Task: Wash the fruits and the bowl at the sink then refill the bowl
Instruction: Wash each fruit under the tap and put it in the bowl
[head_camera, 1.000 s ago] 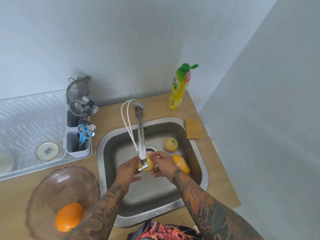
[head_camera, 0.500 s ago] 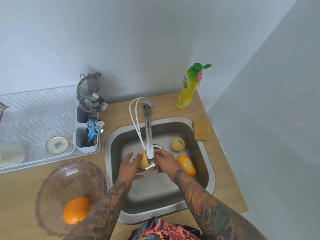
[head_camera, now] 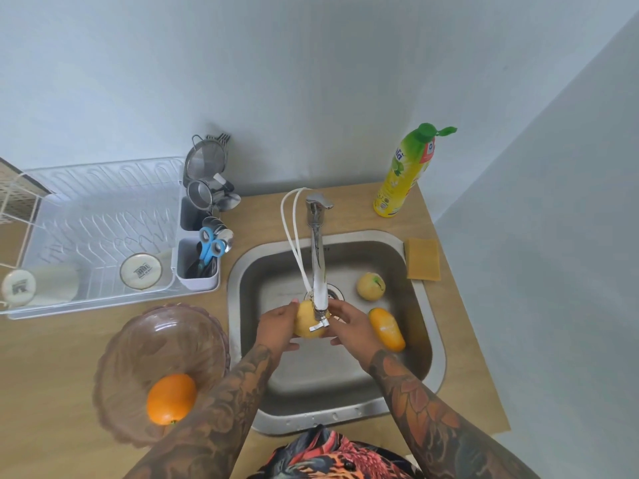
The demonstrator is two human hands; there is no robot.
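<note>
Left hand (head_camera: 278, 326) and right hand (head_camera: 349, 323) both cupped around the yellow fruit (head_camera: 306, 323), holding it under the faucet (head_camera: 318, 271) spout over the sink (head_camera: 425, 340). Pale fruit (head_camera: 370, 286) and orange-yellow fruit (head_camera: 386, 329) lie in the basin at right. Bowl (head_camera: 155, 347) on the counter left of sink, orange (head_camera: 171, 398) inside.

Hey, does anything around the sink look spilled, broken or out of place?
Nothing looks spilled or broken. One oddity: a white cord loops from behind the faucet to its spout. Both hands, left hand and right hand, hold a yellow fruit under it.
</note>
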